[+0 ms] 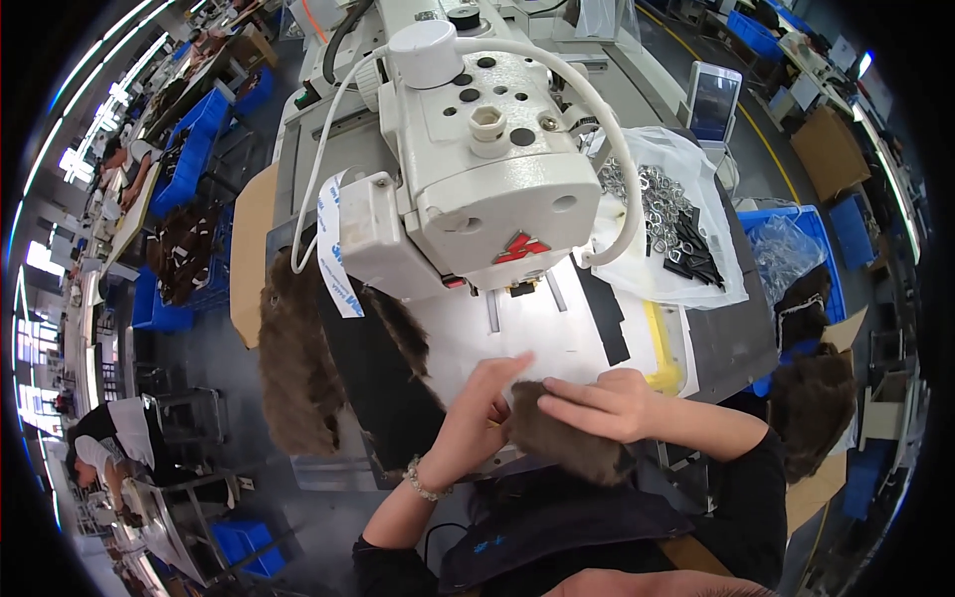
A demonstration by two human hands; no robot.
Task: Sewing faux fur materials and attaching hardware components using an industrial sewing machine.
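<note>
Close in front of my body, below the sewing machine head [497,189], I hold a small brown fur piece [567,444]. My right hand [609,403] grips its upper edge, with the fingers pressed together over the fur. My left hand [482,410], a beaded bracelet at its wrist, is closed at the piece's left end; its thumb side is partly hidden. The white work plate [468,338] with slots lies under the machine head. To the left, larger brown fur pieces [298,373] and a black fabric strip [373,368] hang over the table edge.
Right of the machine, a white plastic bag [721,269] holds metal rings and black strips. Beside it are yellow tape [665,353], a small screen [714,102] and a blue bin [816,239]. More brown fur [811,408] lies at right. Other people work at tables on the left.
</note>
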